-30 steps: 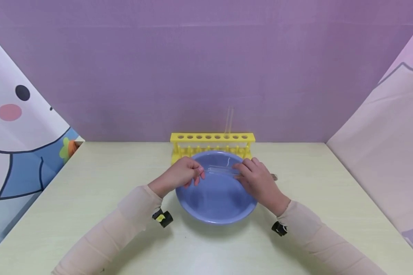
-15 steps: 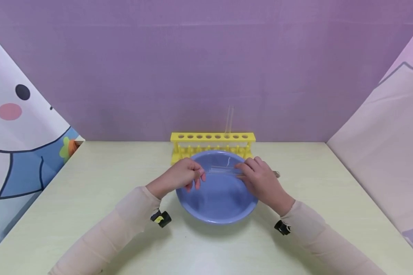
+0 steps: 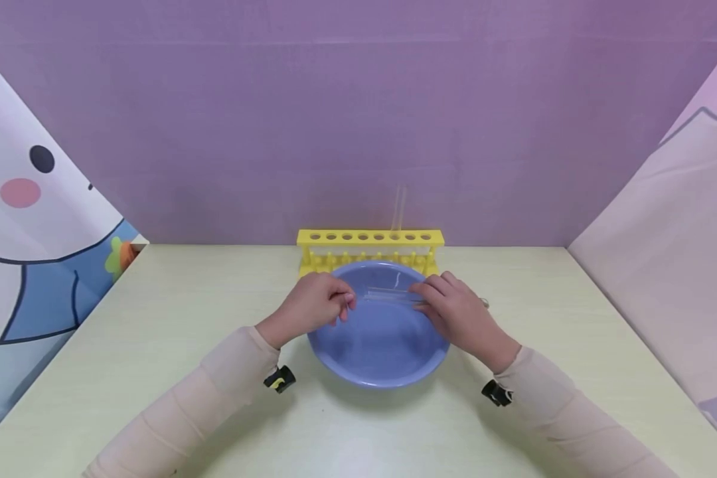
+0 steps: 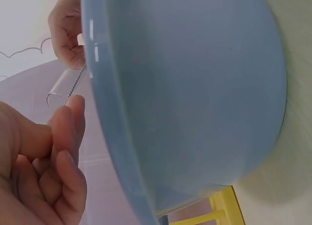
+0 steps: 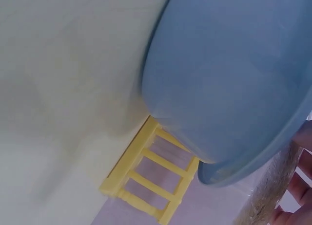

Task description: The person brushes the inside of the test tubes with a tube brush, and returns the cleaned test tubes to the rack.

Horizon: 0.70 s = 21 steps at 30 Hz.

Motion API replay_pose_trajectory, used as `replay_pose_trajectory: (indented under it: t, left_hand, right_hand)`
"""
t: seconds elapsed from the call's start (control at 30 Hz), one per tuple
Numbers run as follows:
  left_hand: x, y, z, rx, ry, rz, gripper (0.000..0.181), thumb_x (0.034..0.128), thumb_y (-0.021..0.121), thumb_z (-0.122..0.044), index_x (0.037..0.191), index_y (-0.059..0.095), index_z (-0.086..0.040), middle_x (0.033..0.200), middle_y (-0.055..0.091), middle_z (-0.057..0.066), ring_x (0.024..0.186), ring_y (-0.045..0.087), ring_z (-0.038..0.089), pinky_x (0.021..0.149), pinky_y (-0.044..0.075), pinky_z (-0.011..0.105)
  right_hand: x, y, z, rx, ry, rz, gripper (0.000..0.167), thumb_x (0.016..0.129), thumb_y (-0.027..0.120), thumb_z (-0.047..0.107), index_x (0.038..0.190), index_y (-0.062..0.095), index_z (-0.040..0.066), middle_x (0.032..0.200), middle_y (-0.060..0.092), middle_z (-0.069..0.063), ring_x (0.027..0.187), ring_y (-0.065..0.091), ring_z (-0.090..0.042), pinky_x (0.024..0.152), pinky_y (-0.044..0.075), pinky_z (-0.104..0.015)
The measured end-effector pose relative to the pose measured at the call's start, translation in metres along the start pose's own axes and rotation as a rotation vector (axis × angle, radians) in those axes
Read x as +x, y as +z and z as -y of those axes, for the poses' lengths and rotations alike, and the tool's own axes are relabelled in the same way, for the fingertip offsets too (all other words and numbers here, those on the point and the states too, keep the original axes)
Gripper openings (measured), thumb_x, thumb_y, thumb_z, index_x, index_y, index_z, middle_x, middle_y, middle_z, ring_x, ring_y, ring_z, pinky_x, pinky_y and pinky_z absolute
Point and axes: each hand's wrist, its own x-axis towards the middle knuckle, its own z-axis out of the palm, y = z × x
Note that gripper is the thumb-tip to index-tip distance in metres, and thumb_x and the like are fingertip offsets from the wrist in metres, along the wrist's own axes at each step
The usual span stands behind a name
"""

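Observation:
Over the blue basin (image 3: 375,352), the left hand (image 3: 312,304) pinches the thin twisted wire (image 4: 76,81) of a brush between thumb and fingers. The right hand (image 3: 463,325) grips a clear test tube (image 3: 388,295) lying level, its mouth towards the left hand. In the left wrist view the wire runs along the tube's mouth. Brown bristles (image 5: 273,186) show beside the right fingers in the right wrist view; whether they are inside the tube I cannot tell. Their tip extends past the right hand in the head view.
Behind the basin stands a yellow rack (image 3: 367,238) with a row of holes. One clear tube (image 3: 399,207) stands upright in it, towards the right. The basin hides part of the rack's base. A purple backdrop rises behind the pale table (image 3: 215,292).
The right hand has shifted slightly to the right with the tube and the bristly end. The left hand has stayed nearly in place, its lower fingers drawn in a little.

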Motion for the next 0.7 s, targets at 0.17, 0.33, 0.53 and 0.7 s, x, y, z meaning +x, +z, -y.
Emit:
replay_pose_trajectory:
  t: [0.17, 0.33, 0.53, 0.7]
  left_hand:
    - [-0.0014, -0.0002, 0.0002, -0.010, 0.009, -0.005, 0.017, 0.0928, 0.058, -0.010, 0.080, 0.069, -0.009, 0.064, 0.065, 0.002, 0.053, 0.060, 0.011, 0.059, 0.048, 0.025]
    - [-0.0015, -0.0023, 0.0009, -0.146, -0.033, 0.069, 0.022, 0.0952, 0.053, -0.009, 0.078, 0.067, -0.006, 0.064, 0.065, 0.005, 0.055, 0.062, 0.017, 0.059, 0.052, 0.031]
    - [-0.0014, -0.0055, 0.0001, -0.313, -0.111, 0.135, 0.025, 0.0962, 0.046, -0.007, 0.079, 0.064, -0.001, 0.064, 0.063, 0.007, 0.055, 0.061, 0.021, 0.061, 0.053, 0.039]
    - [0.0003, -0.0029, 0.0016, -0.236, -0.109, 0.091, 0.025, 0.0958, 0.047, -0.007, 0.077, 0.063, -0.002, 0.062, 0.063, 0.004, 0.054, 0.061, 0.019, 0.063, 0.053, 0.036]
  right_hand:
    - [0.0013, -0.0029, 0.0005, -0.024, -0.003, 0.021, 0.034, 0.074, 0.077, 0.005, 0.106, 0.063, 0.005, 0.093, 0.063, -0.005, 0.075, 0.049, -0.020, 0.063, 0.044, -0.030]
    - [0.0024, -0.0034, 0.0019, -0.028, 0.006, 0.025, 0.035, 0.073, 0.078, 0.003, 0.104, 0.063, 0.005, 0.091, 0.061, -0.005, 0.073, 0.047, -0.019, 0.062, 0.041, -0.030]
    - [0.0033, -0.0049, 0.0037, -0.050, 0.007, 0.034, 0.037, 0.071, 0.080, 0.003, 0.103, 0.063, 0.008, 0.088, 0.058, -0.003, 0.072, 0.045, -0.018, 0.060, 0.040, -0.028]
    - [0.0031, -0.0044, 0.0036, -0.074, -0.009, 0.026, 0.039, 0.067, 0.082, 0.002, 0.101, 0.063, 0.007, 0.088, 0.059, -0.004, 0.072, 0.046, -0.018, 0.060, 0.040, -0.028]
